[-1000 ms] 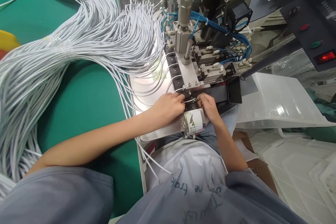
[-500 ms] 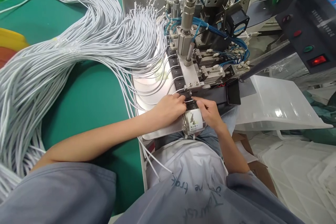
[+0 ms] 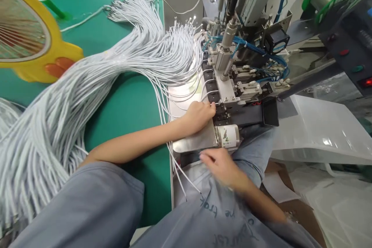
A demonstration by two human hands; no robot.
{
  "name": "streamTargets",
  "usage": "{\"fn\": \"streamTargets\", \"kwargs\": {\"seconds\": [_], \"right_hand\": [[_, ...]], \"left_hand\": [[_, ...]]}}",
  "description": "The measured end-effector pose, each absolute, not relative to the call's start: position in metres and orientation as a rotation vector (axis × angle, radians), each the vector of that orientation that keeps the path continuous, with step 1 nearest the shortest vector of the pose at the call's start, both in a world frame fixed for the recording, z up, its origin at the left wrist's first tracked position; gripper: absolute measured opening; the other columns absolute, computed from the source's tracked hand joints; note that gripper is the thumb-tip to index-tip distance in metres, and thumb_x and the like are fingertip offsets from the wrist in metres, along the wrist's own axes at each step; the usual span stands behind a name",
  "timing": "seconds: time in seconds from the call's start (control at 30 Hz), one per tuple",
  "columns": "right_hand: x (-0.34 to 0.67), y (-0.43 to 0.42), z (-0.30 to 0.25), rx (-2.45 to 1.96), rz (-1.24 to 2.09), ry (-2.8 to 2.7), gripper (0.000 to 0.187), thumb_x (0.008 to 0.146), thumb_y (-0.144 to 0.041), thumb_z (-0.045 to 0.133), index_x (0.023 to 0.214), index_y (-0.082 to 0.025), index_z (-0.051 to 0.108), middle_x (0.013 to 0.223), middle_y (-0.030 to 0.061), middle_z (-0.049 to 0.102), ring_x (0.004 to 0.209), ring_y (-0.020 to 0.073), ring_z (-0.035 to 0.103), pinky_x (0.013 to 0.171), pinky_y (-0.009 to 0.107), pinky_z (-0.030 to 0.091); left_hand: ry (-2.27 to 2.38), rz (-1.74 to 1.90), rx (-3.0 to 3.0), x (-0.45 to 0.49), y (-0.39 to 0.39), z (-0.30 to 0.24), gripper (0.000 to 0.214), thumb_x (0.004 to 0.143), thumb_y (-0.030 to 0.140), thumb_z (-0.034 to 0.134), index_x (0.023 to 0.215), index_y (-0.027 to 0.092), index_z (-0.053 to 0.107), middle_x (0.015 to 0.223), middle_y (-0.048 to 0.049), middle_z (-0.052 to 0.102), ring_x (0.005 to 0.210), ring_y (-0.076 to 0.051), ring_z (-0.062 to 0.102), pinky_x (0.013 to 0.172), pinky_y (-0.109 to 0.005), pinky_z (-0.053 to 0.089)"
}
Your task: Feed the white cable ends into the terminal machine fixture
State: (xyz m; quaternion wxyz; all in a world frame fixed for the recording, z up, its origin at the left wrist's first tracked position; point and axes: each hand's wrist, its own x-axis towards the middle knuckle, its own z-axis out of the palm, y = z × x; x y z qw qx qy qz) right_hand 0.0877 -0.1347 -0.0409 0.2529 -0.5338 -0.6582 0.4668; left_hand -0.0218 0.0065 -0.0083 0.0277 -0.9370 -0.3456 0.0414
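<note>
White cables (image 3: 123, 61): 2 loose ends (image 3: 200, 192) lie bodyward of the fingertips of the right hand (image 3: 222, 166), the nearer hand; long axes slant from the edge of the table (image 3: 124, 97) toward the lap. Right fingers parted, blurred, nothing seen between. Left hand (image 3: 199, 117) curled beside the black fixture (image 3: 223, 114); knuckles mask its fingertips, cannot tell what they grip.

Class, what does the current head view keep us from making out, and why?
In the head view:
Left hand: its own back hides the palm, so anything gripped underneath is unseen.
Right hand: blur smears it; whether it holds anything is unclear.
Yellow fan: the left edge cuts off part of it.
Control panel: the right edge cuts it off; its lettering is too blurred to read.
</note>
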Motion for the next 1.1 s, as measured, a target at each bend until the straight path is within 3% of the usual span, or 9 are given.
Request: {"fn": "streamTargets", "kwargs": {"seconds": [0.07, 0.2, 0.33, 0.5, 0.73, 0.8, 0.87, 0.97, 1.1], "right_hand": [[0.063, -0.139, -0.055, -1.377, 1.596, -1.756, 0.020, 0.082, -0.031, 0.056, 0.091, -0.018, 0.068, 0.078, 0.0037, 0.069, 0.070, 0.0151, 0.060, 0.064, 0.025, 0.042], [0.032, -0.138, -0.081, -1.183, 1.992, -1.459, 0.014, 0.081, -0.023, 0.052, 0.076, -0.015, 0.062, 0.062, -0.0009, 0.059, 0.059, 0.0113, 0.057, 0.057, 0.022, 0.041], [0.024, -0.140, -0.085, -1.186, 2.047, -1.278, 0.010, 0.079, -0.024, 0.055, 0.078, -0.015, 0.058, 0.063, -0.0037, 0.055, 0.052, 0.0083, 0.052, 0.053, 0.021, 0.040], [0.013, -0.145, -0.084, -1.116, 2.087, -1.294, 0.016, 0.080, -0.029, 0.055, 0.072, -0.015, 0.058, 0.057, -0.0044, 0.053, 0.051, 0.0088, 0.052, 0.052, 0.021, 0.040], [0.030, -0.149, -0.069, -1.358, 1.716, -1.467, 0.015, 0.083, -0.022, 0.046, 0.072, -0.018, 0.055, 0.057, -0.0032, 0.055, 0.052, 0.0108, 0.054, 0.053, 0.023, 0.041], [0.049, -0.145, -0.052, -1.415, 1.477, -1.563, 0.015, 0.083, -0.024, 0.048, 0.075, -0.018, 0.058, 0.066, 0.0006, 0.061, 0.065, 0.0153, 0.059, 0.062, 0.027, 0.046], [0.074, -0.138, -0.032, -1.433, 1.260, -1.549, 0.013, 0.081, -0.027, 0.052, 0.081, -0.018, 0.062, 0.082, 0.0058, 0.068, 0.085, 0.0210, 0.062, 0.073, 0.031, 0.049], [0.117, -0.121, -0.007, -1.492, 1.185, -1.544, 0.014, 0.077, -0.028, 0.057, 0.070, -0.017, 0.063, 0.068, 0.0037, 0.066, 0.067, 0.0188, 0.060, 0.057, 0.027, 0.048], [0.155, -0.109, 0.007, -1.513, 1.082, -1.368, 0.013, 0.069, -0.029, 0.070, 0.068, -0.018, 0.063, 0.063, -0.0002, 0.063, 0.056, 0.0132, 0.057, 0.051, 0.023, 0.047]], "left_hand": [[-1.095, 0.138, -2.885, -0.022, 0.007, -0.008, 0.032, 0.082, 0.005, 0.039, 0.109, 0.007, 0.056, 0.079, -0.0131, 0.065, 0.069, -0.023, 0.064, 0.050, -0.028, 0.033], [-1.081, 0.096, -2.881, -0.023, 0.006, -0.007, 0.024, 0.081, 0.003, 0.041, 0.096, 0.006, 0.060, 0.077, -0.0139, 0.064, 0.068, -0.023, 0.064, 0.049, -0.027, 0.032], [-0.988, -0.002, -2.915, -0.022, 0.001, -0.004, 0.019, 0.077, 0.000, 0.044, 0.082, 0.008, 0.061, 0.070, -0.0128, 0.063, 0.066, -0.021, 0.063, 0.049, -0.026, 0.032], [-0.838, -0.123, -3.020, -0.021, -0.011, 0.005, 0.015, 0.076, 0.005, 0.048, 0.079, 0.011, 0.061, 0.067, -0.0089, 0.062, 0.058, -0.021, 0.062, 0.045, -0.027, 0.033], [-0.546, -0.315, -3.201, -0.021, -0.026, 0.012, 0.015, 0.084, 0.015, 0.047, 0.079, 0.012, 0.061, 0.072, -0.0080, 0.060, 0.065, -0.019, 0.060, 0.049, -0.030, 0.039], [-0.466, -0.429, -3.326, -0.020, -0.032, 0.013, 0.023, 0.090, 0.022, 0.043, 0.083, 0.012, 0.063, 0.079, -0.0086, 0.062, 0.073, -0.018, 0.059, 0.060, -0.030, 0.044], [-0.415, -0.561, -3.504, -0.020, -0.035, 0.014, 0.029, 0.094, 0.028, 0.038, 0.100, 0.010, 0.061, 0.093, -0.0102, 0.063, 0.086, -0.018, 0.059, 0.074, -0.027, 0.046], [-0.511, -0.647, -3.744, -0.021, -0.035, 0.015, 0.041, 0.094, 0.033, 0.040, 0.123, 0.006, 0.049, 0.109, -0.0139, 0.059, 0.096, -0.017, 0.057, 0.081, -0.025, 0.045], [-0.728, -0.723, -3.828, -0.020, -0.027, 0.011, 0.042, 0.089, 0.034, 0.052, 0.121, 0.007, 0.053, 0.099, -0.0119, 0.062, 0.087, -0.016, 0.059, 0.073, -0.024, 0.045]]}}
